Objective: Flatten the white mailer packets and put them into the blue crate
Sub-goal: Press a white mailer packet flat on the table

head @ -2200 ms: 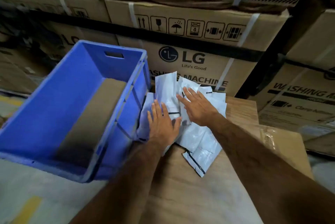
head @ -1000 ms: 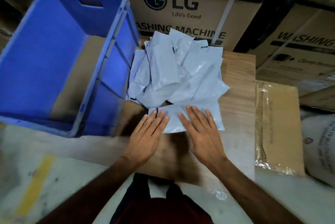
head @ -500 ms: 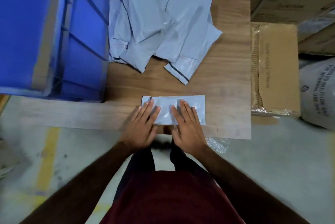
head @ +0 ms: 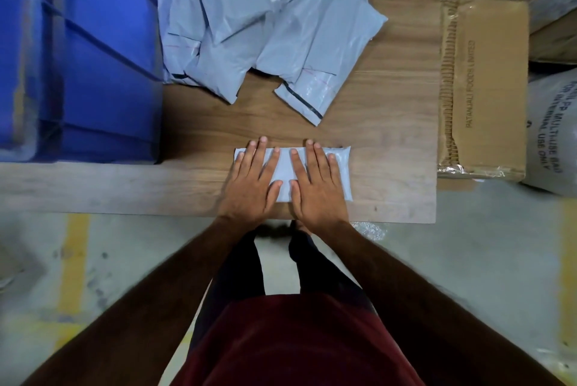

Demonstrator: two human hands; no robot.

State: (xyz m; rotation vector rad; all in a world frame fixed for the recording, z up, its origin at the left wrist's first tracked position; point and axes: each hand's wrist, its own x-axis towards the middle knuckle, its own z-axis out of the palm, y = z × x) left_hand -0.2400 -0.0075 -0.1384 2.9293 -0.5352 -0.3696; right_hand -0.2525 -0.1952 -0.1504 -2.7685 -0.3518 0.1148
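Both palms have slid further onto the white mailer packet (head: 285, 173) since half a second ago. Left hand (head: 251, 181) and right hand (head: 318, 184) lie flat on it, fingers straight, gripping nothing, near the wooden table (head: 393, 135) front edge. The pile of packets (head: 256, 20) sits behind, beside the blue crate (head: 93, 73).

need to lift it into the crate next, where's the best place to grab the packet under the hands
Probably its short right end. The mailer packet lies flat on the wooden table, both hands pressing it, and only that end shows past the fingers. Pinch there, or take both short ends.
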